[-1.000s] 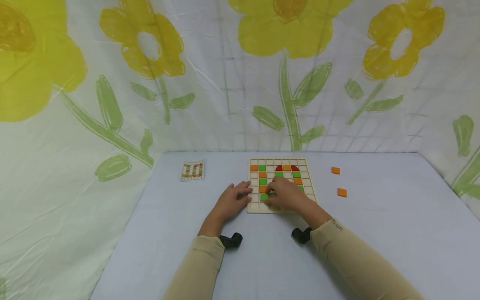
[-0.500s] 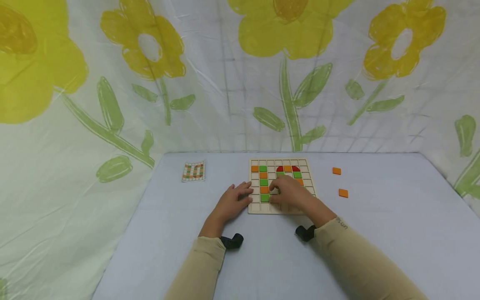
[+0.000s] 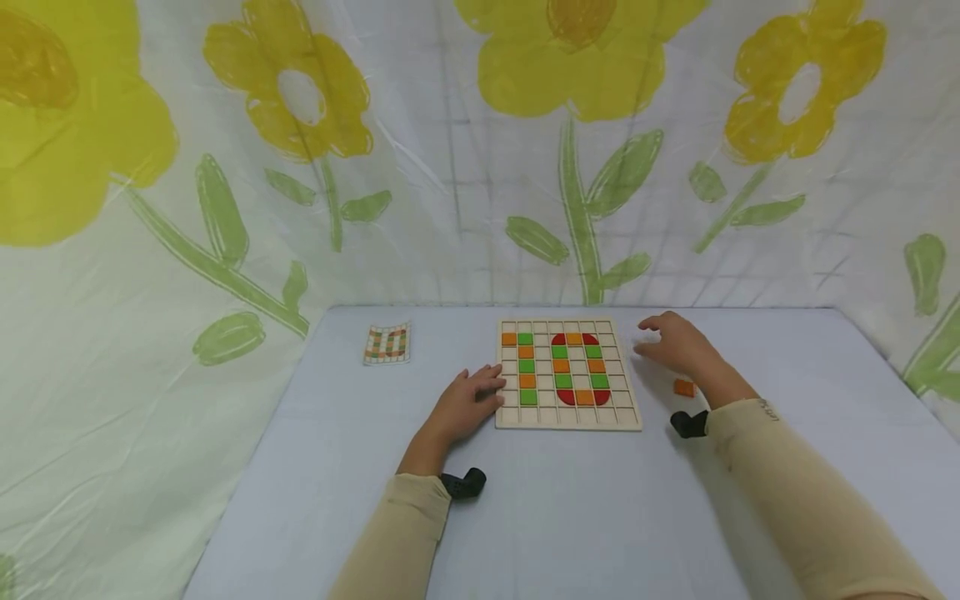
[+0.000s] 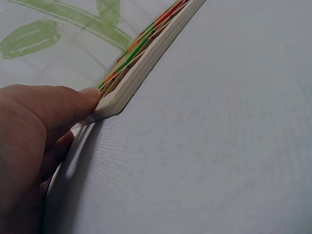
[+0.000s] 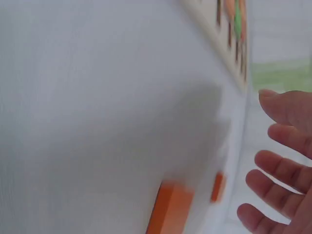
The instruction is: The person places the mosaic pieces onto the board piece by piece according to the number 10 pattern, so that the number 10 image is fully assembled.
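My left hand [image 3: 468, 398] rests at the left edge of a wooden grid board [image 3: 517, 419], fingers loosely bent. In the left wrist view its thumb [image 4: 80, 103] touches the board's corner. Coloured tiles on the board form a "10": a green and orange column [image 3: 527, 367] and a ring with red rounded corners [image 3: 602, 397]. Right of the board, my right hand [image 3: 678, 343] is above the table with fingers spread, holding nothing. Beneath it are two orange square tiles; the nearer tile [image 3: 685, 388] shows in the head view, the farther tile [image 5: 218, 187] only in the right wrist view.
A small pattern card [image 3: 387, 342] with a coloured grid lies at the back left of the white table [image 3: 540, 517]. Behind stands a white curtain [image 3: 420, 250] with yellow flowers. A black wrist camera [image 3: 465, 483] sits below the left hand.
My right hand has left the board and moved right, over the loose orange tiles, uncovering the ring of tiles. My left hand stays at the board's edge.
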Motion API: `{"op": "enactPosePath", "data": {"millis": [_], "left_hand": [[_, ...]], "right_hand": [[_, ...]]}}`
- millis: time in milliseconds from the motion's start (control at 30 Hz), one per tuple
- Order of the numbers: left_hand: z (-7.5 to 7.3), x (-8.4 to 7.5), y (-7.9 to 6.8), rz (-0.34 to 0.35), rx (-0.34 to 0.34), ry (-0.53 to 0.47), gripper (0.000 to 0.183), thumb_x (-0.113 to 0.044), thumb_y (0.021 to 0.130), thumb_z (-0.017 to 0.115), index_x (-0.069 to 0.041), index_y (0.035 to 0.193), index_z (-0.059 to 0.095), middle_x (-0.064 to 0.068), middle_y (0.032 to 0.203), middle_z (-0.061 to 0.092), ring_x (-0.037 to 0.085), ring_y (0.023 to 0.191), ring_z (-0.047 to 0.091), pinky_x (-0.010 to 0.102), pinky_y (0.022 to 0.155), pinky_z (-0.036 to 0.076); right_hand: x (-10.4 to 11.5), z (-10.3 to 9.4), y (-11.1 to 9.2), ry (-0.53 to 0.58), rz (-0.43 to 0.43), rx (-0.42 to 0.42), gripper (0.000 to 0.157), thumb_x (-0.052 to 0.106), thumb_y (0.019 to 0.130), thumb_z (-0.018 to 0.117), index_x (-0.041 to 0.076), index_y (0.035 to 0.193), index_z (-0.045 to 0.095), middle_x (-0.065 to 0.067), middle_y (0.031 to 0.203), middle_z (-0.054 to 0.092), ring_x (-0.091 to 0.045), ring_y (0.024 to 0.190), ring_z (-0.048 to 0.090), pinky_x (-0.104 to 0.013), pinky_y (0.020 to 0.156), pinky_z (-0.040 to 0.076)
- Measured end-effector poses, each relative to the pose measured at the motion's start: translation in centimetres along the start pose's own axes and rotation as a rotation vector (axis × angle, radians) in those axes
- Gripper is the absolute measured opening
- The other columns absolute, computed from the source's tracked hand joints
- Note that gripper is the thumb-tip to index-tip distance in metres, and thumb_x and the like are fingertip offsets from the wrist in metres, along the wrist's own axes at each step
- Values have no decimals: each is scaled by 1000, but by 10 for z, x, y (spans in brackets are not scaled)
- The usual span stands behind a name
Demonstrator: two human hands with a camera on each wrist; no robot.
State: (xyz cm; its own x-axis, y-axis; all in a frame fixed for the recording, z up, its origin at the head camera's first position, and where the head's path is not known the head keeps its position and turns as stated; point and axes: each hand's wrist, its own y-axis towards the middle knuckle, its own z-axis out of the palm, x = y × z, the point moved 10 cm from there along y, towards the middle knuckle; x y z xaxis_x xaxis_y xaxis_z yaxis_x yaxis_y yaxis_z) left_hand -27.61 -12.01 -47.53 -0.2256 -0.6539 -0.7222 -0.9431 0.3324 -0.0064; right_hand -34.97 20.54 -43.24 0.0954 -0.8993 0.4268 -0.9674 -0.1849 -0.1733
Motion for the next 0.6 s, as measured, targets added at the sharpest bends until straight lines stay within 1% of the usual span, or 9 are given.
{"op": "enactPosePath", "data": {"millis": [100,200,367,467,600], "left_hand": [[1,2,0,-19,8,-3,37,-28,97,63,-17,132,64,-11,153,43,12,146,33,39,127,11],[1,1,0,-19,8,-3,37,-29,97,63,-17,132,64,-12,153,43,11,146,33,37,127,11],[1,1,-1,-19,7,6,37,-29,97,62,-17,132,64,-12,153,43,10,146,33,36,127,11],[0,1,0,-16,4,9,37,-28,97,63,-17,132,64,-12,153,43,11,146,33,36,127,11],[0,0,-1,-9,5,7,37,-28,97,63,-16,132,64,-11,153,43,12,146,33,37,127,11]], "right_hand": [[-26,-2,0,-1,36,23,59,27,96,60,-7,142,44,-36,142,38,-53,130,38,-66,107,36],[-41,-3,-3,-13,51,49,59,22,97,57,-12,142,40,-39,143,37,-55,132,35,-67,109,33],[-48,-5,-6,-43,47,45,54,14,94,57,-17,136,45,-40,136,44,-56,127,41,-65,106,38],[-50,-7,-6,-34,58,37,50,13,93,58,-15,134,49,-39,134,47,-55,124,44,-64,104,41],[-54,-5,-6,-17,80,40,45,16,94,60,-12,129,55,-35,125,53,-49,112,51,-60,95,47]]}}
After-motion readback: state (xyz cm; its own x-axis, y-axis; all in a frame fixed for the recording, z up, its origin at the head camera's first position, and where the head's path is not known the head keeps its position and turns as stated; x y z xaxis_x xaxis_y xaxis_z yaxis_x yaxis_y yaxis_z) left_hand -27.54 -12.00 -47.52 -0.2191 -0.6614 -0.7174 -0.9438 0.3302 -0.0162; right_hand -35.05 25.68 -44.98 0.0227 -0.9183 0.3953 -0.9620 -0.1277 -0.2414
